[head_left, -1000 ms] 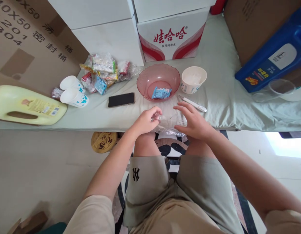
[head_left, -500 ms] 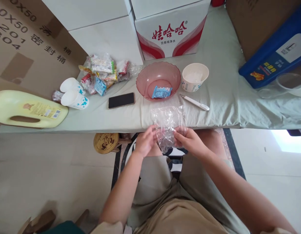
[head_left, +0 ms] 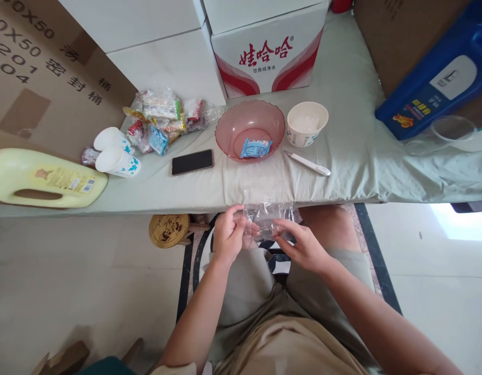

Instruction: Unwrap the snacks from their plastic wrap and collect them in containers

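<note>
The person sits at a counter (head_left: 354,166) covered with a pale green cloth, both hands held over the lap just at its front edge. The hands are a little apart from each other, with a crinkled sheet of clear plastic wrapping (head_left: 269,214) stretched between them. The left hand (head_left: 229,234) pinches the wrapping at its left side between thumb and fingers, and the right hand (head_left: 301,240) grips its right side in the same manner; the upper part of the plastic lies against the cloth at the edge. Beyond the wrapping stands a pink ribbed bowl (head_left: 260,119) with a blue packet (head_left: 256,148) inside it. Just right of the bowl is a white paper tub (head_left: 301,138) with something pale and translucent in it, and in front of that a slim white knife-like tool (head_left: 308,163) lies at a slant. A dark phone (head_left: 192,162) rests left of the bowl, near a heap of wrapped snacks (head_left: 164,112). Farther left are two white paper cups (head_left: 121,162) with blue leaf prints and a pale yellow jug (head_left: 64,179). A large blue bottle (head_left: 428,88) stands at the far right, behind a clear plastic cup (head_left: 444,138).
</note>
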A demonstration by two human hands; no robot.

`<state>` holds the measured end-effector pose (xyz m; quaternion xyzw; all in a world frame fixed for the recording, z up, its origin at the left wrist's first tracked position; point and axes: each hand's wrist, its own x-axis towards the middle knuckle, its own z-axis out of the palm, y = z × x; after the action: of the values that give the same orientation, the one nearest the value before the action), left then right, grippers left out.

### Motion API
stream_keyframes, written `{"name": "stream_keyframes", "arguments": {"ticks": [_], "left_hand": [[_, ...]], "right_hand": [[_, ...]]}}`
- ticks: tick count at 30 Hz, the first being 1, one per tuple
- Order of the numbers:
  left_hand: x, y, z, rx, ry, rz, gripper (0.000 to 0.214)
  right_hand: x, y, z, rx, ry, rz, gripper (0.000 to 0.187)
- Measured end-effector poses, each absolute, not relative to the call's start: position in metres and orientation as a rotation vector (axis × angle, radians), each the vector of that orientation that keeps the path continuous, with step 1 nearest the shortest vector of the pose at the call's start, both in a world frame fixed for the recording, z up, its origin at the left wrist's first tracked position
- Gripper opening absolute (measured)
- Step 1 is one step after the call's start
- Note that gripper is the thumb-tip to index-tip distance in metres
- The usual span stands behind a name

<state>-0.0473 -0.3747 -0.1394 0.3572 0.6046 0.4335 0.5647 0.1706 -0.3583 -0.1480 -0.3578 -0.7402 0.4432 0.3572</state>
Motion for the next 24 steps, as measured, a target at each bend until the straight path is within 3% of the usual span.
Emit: {"name": "stream_keyframes", "arguments": {"ticks": [2, 4, 8, 13, 17, 20, 24], "left_hand": [[-0.048, -0.378, -0.136, 0.948, 1.479, 1.048, 0.03], [-0.049, -0.38, -0.129, 1.089, 1.479, 0.992, 0.024], [-0.047, -0.379, -0.122, 1.283, 1.454, 0.742, 0.037], [-0.043, -0.377, -0.13, 1.582, 1.539, 0.592, 0.022], [-0.041, -0.378, -0.13, 1.737, 1.582, 0.608, 0.015], [-0.04, -0.38, -0.119, 1.83, 1.616, 0.722, 0.015], [-0.041, -0.384, -0.1, 1.808, 1.481, 0.939, 0.01]], "right_hand": [[0.17, -0.358, -0.145, -0.96, -1.971, 1.069, 0.03], [0.171, -0.357, -0.144, -1.038, -2.011, 0.991, 0.036], [0.175, -0.354, -0.146, -1.287, -2.166, 0.722, 0.034], [0.18, -0.358, -0.149, -1.444, -2.267, 0.305, 0.02], [0.183, -0.364, -0.146, -1.373, -2.218, 0.161, 0.014], [0.186, -0.363, -0.139, -1.301, -2.201, 0.293, 0.012], [0.192, -0.354, -0.129, -1.103, -2.095, 0.981, 0.016]]}}
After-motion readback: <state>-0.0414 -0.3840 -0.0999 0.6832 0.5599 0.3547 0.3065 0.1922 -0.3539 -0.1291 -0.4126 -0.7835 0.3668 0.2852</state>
